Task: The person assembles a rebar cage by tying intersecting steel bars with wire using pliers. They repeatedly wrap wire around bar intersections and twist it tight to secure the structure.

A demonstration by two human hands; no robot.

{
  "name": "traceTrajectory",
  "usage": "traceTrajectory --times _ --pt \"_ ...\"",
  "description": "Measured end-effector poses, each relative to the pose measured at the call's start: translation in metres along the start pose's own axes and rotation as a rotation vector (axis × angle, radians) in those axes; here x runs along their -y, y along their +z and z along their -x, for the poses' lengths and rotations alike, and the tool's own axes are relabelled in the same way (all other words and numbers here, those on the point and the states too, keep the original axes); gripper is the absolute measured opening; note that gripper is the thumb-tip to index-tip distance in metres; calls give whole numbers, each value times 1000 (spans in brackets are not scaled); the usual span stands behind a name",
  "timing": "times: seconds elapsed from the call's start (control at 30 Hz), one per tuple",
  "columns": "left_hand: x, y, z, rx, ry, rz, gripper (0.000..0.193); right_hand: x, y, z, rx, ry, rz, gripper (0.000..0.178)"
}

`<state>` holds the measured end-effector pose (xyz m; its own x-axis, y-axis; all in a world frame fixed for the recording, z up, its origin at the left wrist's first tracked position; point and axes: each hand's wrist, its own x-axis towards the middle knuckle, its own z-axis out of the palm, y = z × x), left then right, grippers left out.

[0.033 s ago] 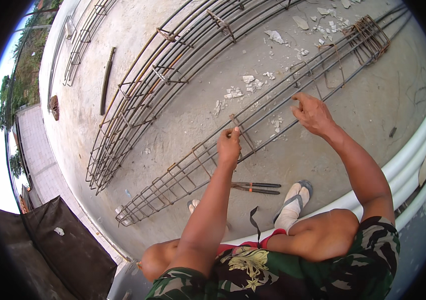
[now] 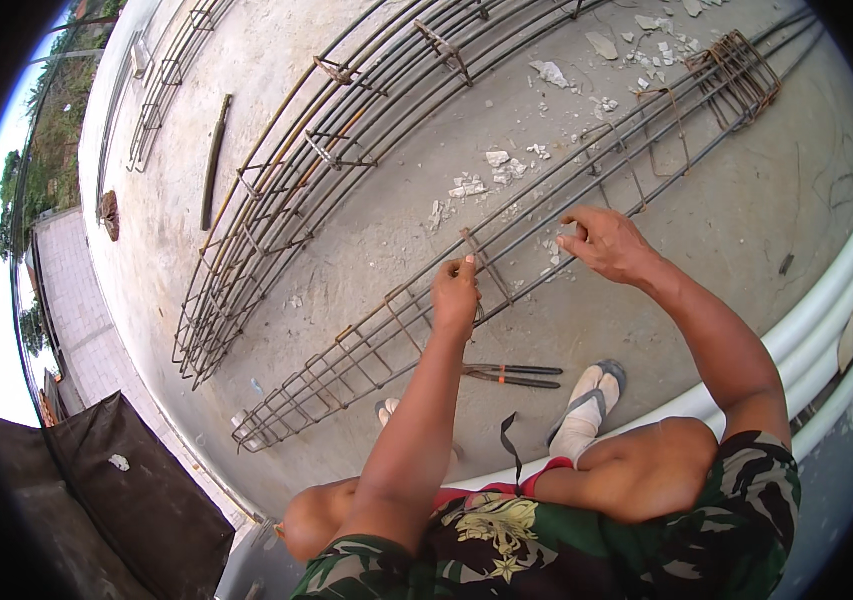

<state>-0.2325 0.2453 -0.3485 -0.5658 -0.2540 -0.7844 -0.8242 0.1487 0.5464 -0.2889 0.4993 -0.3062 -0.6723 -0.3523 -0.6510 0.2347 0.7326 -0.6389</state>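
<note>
Rusty steel all over the floor today, folks. Got a narrow rebar cage (image 2: 346,355) lying slantwise on the concrete (image 2: 386,200) in front of my feet, from lower left to upper right, probably because that puts its middle about where both arms reach from a low seat.

Left hand (image 2: 456,295) is over the near side of it, right by a rusty stirrup (image 2: 486,262). Fingers curled in close, thumb tip up beside the index. Can't tell from this angle whether they're pinching a bit of wire or just resting on steel; being that near the stirrup, I'd guess it's for steadying.

Right hand (image 2: 606,246) is over the long bars farther right, thumb and index apart with a gap between, nothing visible in it. Looks like it's free so the other one can do the holding.

Pincers (image 2: 513,376) with a touch of orange lie between the cage and my sandalled right foot (image 2: 584,405), handy for a quick grab I reckon. Bunched stirrups (image 2: 736,80) sit round the bars at the far right end, likely parked out of the way. Bigger cage (image 2: 331,135) lies beyond, well apart.
</note>
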Motion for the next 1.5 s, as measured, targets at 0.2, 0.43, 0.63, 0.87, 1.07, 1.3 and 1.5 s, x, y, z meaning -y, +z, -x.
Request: traceTrajectory --times 0.2,0.43,0.63,0.87,1.07,1.3,1.5 --pt "-45 -6 34 140 39 606 27 55 67 21 15 -287 -408 53" --pt "-91 -28 77 325 213 976 30 109 6 33 160 -398 -171 25" --pt "-136 -81 146 369 321 596 22 173 -32 58 362 -230 -422 23" --pt "-128 -151 167 78 433 472 20 221 -18 80 -15 -645 -92 16" --pt "-131 -160 194 201 724 1094 28 271 18 80 -116 -747 -284 14" --pt "-120 -177 164 -226 719 654 21 255 35 67 -128 -767 -378 16" --pt "-144 -190 163 -10 670 574 29 242 3 55 -174 -766 -493 16"
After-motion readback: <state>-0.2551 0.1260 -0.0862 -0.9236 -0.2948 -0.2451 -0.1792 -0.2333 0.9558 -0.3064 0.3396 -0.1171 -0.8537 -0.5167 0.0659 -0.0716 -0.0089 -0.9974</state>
